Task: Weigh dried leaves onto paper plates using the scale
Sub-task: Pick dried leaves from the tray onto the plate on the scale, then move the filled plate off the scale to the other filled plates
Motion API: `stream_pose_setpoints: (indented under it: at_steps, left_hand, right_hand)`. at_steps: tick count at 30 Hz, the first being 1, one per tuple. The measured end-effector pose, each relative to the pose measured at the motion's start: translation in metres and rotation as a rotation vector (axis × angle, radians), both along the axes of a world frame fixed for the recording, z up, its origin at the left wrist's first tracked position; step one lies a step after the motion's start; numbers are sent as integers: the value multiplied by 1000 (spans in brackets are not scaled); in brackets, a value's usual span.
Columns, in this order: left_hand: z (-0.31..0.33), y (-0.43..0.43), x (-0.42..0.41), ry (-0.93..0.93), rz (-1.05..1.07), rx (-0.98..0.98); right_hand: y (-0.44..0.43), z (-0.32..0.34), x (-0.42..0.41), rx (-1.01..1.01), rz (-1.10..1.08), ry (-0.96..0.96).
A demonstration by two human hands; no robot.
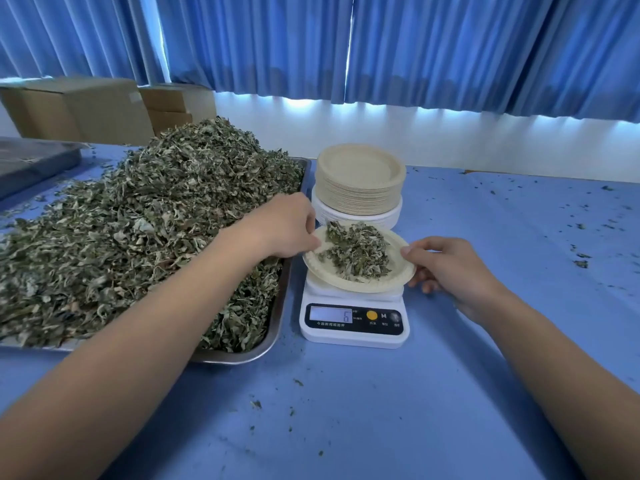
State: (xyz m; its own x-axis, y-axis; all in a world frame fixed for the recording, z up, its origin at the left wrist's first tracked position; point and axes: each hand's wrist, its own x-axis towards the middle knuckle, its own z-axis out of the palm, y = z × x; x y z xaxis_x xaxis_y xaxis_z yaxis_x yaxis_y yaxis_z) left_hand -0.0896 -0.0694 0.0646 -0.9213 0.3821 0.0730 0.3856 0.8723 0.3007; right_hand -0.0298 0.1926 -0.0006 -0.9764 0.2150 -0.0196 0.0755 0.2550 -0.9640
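A white digital scale (353,323) stands on the blue table, its display showing 6. On it lies a pale paper plate (332,277), tilted a little, with a small heap of dried leaves (356,252). My left hand (280,226) pinches the plate's left rim. My right hand (450,268) pinches the right rim with thumb on top. A big pile of dried leaves (138,220) fills a steel tray (273,327) to the left of the scale.
A stack of paper plates (360,181) stands right behind the scale. Cardboard boxes (76,109) and a dark tray (31,161) sit at the far left. Leaf crumbs are scattered over the blue table (502,209). Blue curtains hang behind.
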Motion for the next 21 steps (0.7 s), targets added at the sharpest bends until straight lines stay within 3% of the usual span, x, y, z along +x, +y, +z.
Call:
stream_pose_setpoints:
  at_steps: [7,12,16,21]
  left_hand:
    - [-4,26,7,-46,32,44]
    - [-7,79,19,-260,59,385]
    - [-18,140,18,-450,121,592]
    - [-33,213,-1,-611,279,808]
  right_hand:
    - [14,13,7,10,-31,0]
    - [67,19,16,74,-126,-36]
    - [116,12,19,111,-344,-18]
    - [153,-4,1,14,-586,-21]
